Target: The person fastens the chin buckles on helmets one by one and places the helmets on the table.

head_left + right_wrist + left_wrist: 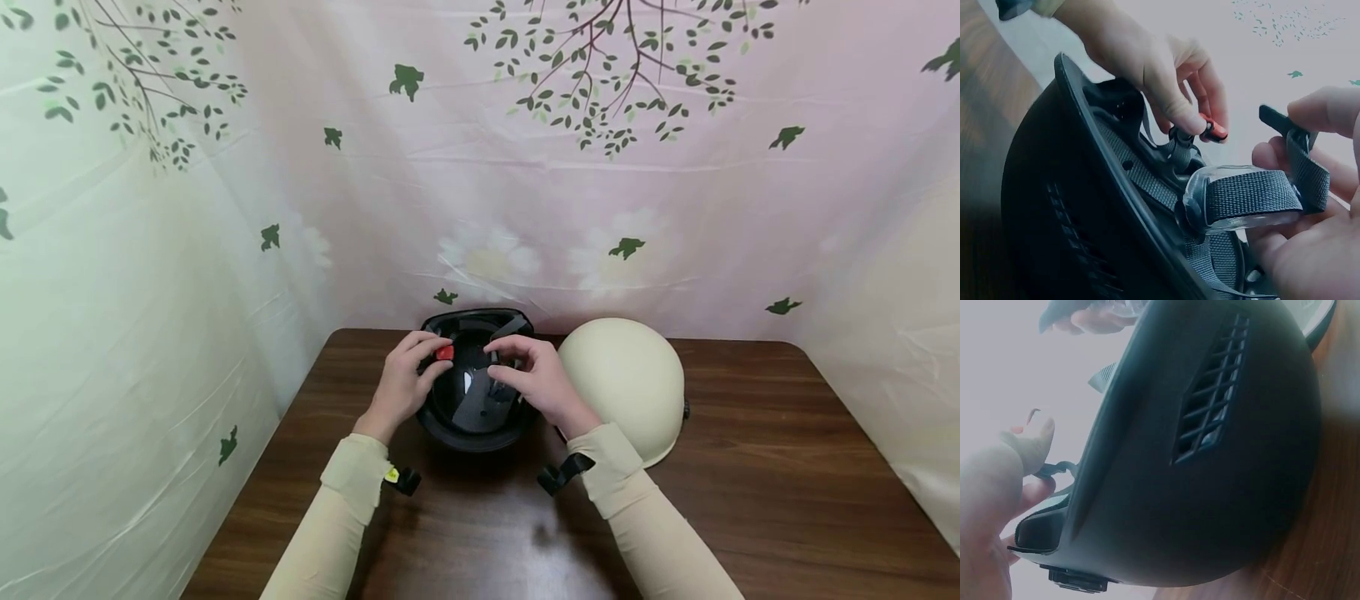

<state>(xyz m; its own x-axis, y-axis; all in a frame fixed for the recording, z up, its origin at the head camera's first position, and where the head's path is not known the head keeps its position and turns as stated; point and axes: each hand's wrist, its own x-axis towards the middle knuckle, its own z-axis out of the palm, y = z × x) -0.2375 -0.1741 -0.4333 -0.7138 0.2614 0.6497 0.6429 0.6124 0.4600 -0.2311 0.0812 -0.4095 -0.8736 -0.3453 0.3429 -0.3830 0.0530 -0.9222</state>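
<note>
A black helmet [480,437] lies upside down on the table, its hollow facing up. Over its left side my left hand [402,379] pinches a red buckle [445,352] between thumb and fingers. In the right wrist view this red buckle [1214,129] sits on a grey strap. My right hand [543,379] is over the right side, its thumb and fingers pinching a black buckle end [1275,120]. From that piece hangs a woven strap [1250,194] with a clear plastic chin cup [1222,172]. The two buckle parts are apart, a short gap between them.
A cream helmet [622,383] stands dome-up just right of the black one, close to my right forearm. Brown wood table [772,467] spreads around both. A printed curtain [525,200] hangs behind the table's back edge and along the sides.
</note>
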